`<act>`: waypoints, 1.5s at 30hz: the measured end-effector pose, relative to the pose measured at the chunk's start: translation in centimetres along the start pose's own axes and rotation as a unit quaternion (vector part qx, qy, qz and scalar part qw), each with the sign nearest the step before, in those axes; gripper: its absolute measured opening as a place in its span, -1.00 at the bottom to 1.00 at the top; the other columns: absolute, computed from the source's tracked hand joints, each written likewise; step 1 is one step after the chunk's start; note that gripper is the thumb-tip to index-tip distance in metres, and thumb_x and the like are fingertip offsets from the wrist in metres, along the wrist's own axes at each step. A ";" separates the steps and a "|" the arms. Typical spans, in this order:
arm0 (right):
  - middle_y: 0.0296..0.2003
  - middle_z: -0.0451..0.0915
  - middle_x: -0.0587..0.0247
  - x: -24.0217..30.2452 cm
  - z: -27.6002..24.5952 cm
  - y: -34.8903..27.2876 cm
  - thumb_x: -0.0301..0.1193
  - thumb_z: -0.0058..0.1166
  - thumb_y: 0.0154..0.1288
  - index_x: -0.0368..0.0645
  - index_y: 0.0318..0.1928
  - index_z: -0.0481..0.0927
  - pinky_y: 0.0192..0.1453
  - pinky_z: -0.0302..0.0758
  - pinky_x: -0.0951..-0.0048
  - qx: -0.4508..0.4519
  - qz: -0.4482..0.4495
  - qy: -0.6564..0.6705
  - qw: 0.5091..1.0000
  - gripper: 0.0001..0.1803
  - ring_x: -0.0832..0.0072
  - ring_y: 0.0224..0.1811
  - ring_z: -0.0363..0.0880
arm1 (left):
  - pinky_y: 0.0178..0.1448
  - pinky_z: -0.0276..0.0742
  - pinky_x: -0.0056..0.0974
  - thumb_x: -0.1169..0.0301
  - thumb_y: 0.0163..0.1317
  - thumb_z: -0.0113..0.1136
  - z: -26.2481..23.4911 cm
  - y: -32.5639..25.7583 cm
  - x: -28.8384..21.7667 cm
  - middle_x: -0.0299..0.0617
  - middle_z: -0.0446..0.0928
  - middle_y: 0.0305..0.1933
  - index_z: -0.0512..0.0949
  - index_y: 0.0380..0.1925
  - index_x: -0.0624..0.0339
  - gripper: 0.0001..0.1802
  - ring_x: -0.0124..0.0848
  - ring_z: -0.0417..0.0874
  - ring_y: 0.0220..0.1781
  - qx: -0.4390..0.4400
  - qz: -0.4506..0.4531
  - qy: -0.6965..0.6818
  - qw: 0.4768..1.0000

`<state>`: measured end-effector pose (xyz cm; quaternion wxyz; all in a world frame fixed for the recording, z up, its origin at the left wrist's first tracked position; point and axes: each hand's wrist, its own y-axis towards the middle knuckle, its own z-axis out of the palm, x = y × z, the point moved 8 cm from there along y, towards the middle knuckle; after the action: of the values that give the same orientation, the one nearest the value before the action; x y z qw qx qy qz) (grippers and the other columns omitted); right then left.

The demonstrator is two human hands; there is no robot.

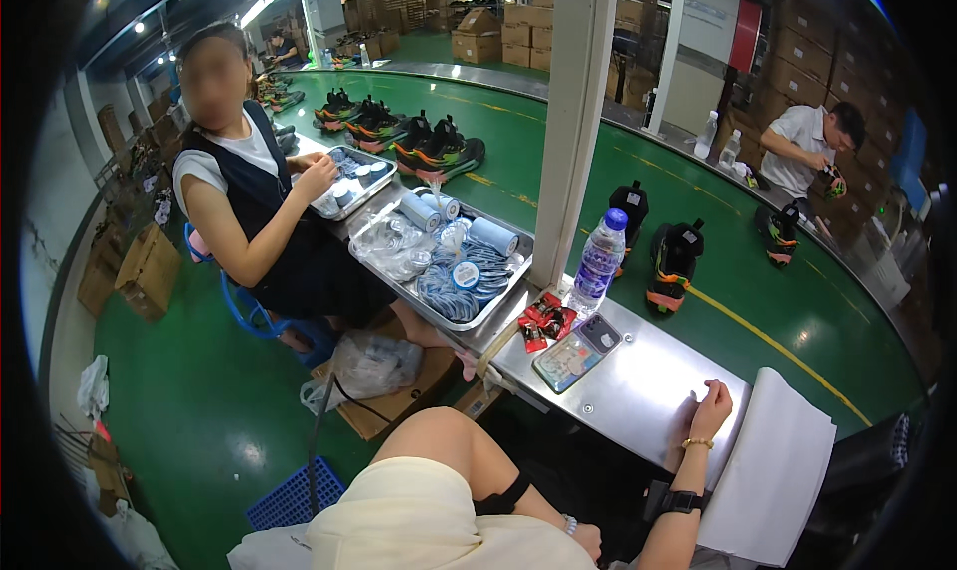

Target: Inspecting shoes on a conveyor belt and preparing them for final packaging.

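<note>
My right hand [710,410] rests on the metal table [658,371], its fingers loosely curled with nothing visible in them. A beaded bracelet and a black wrist strap [683,501] are on that arm. Beside it a white sheet [773,460] hangs over the table's end. Low by my lap, my left hand [588,541] is partly cut off by the lower edge, and its fingers are hidden. To the left of my right hand lie a phone in a patterned case [566,363] and red-wrapped sweets [545,321]. A water bottle with a purple cap [598,261] stands behind them.
A white post [573,121] rises beside the bottle. Further left, a tray [464,323] holds blue thread spools and laces. A seated co-worker [249,171] handles small items over another tray [374,186]. Shoes [676,261] stand on the green conveyor [768,316]; another person works across it.
</note>
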<state>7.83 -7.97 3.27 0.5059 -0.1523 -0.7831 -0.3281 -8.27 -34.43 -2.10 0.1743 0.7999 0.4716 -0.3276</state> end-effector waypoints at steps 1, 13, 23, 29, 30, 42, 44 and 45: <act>-0.67 0.28 0.43 -0.1 -0.3 0.0 -0.39 -0.11 0.31 -0.33 -0.46 0.53 -0.49 0.11 0.52 -0.007 0.003 0.008 1.000 -0.72 0.66 -0.59 0.12 | -0.15 0.49 -0.07 0.25 0.28 -0.07 0.0 0.0 0.2 0.09 0.58 -0.21 0.48 -0.17 0.36 -0.64 -0.05 0.61 -0.24 0.002 -0.003 0.003 1.000; -0.68 0.26 0.43 -0.6 0.1 0.2 -0.41 -0.13 0.32 -0.32 -0.47 0.51 -0.51 0.10 0.53 0.015 0.012 -0.013 1.000 -0.72 0.68 -0.60 0.11 | -0.18 0.50 -0.07 0.24 0.28 -0.08 -0.3 0.7 0.8 0.07 0.58 -0.23 0.49 -0.18 0.33 -0.65 -0.07 0.62 -0.26 -0.012 -0.037 0.030 0.999; -0.72 0.20 0.49 -1.5 -0.1 -0.1 -0.41 -0.11 0.30 -0.30 -0.46 0.53 -0.59 0.02 0.56 0.010 0.038 0.009 0.999 -0.74 0.72 -0.67 0.06 | -0.21 0.50 -0.06 0.24 0.28 -0.08 0.4 0.4 1.5 0.06 0.58 -0.25 0.49 -0.19 0.31 -0.66 -0.08 0.63 -0.28 0.002 -0.048 0.046 0.998; -0.72 0.21 0.48 -1.0 -0.1 -0.3 -0.41 -0.12 0.31 -0.30 -0.46 0.53 -0.60 0.02 0.56 0.017 0.053 0.025 0.998 -0.74 0.74 -0.68 0.07 | -0.22 0.51 -0.06 0.23 0.28 -0.09 1.0 2.2 1.2 0.05 0.58 -0.26 0.49 -0.19 0.29 -0.66 -0.09 0.63 -0.29 0.000 -0.046 0.048 0.998; -0.72 0.21 0.48 -0.8 -0.2 -0.3 -0.41 -0.12 0.31 -0.30 -0.46 0.53 -0.60 0.02 0.56 0.016 0.053 0.026 0.998 -0.74 0.74 -0.68 0.07 | -0.23 0.51 -0.06 0.23 0.28 -0.09 1.2 2.3 1.4 0.05 0.58 -0.26 0.49 -0.19 0.29 -0.66 -0.09 0.63 -0.29 0.002 -0.050 0.050 0.998; -0.63 0.48 0.07 -0.1 -0.5 -0.7 -0.41 -0.12 0.28 -0.38 -0.40 0.51 -0.40 0.40 0.38 -0.035 0.019 0.003 0.999 -0.75 0.45 -0.57 0.42 | -0.30 0.55 -0.18 0.32 0.15 0.00 0.2 -0.2 -3.3 -0.10 0.51 -0.34 0.48 -0.25 0.27 -0.75 -0.21 0.61 -0.34 0.022 -0.007 0.156 0.988; -0.65 0.50 0.09 0.3 -0.8 -0.6 -0.40 -0.07 0.28 -0.36 -0.39 0.56 -0.44 0.43 0.43 -0.028 0.027 0.012 0.999 -0.74 0.47 -0.62 0.47 | -0.45 0.53 -0.23 0.37 0.15 -0.05 -0.2 0.6 -3.6 -0.11 0.48 -0.39 0.43 -0.19 0.26 -0.74 -0.22 0.58 -0.49 0.033 0.014 0.156 0.987; -0.67 0.50 0.11 0.6 -0.9 -0.6 -0.38 -0.05 0.28 -0.35 -0.38 0.57 -0.46 0.43 0.45 -0.028 0.027 0.010 0.999 -0.74 0.48 -0.61 0.51 | -0.45 0.53 -0.23 0.37 0.15 -0.05 -0.2 0.6 -3.7 -0.11 0.48 -0.39 0.43 -0.19 0.26 -0.74 -0.22 0.58 -0.49 0.040 0.023 0.153 0.987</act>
<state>7.87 -9.02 3.85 0.5177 -0.1837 -0.7644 -0.3375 -8.93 -36.96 0.59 0.0754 0.8578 0.4603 -0.2158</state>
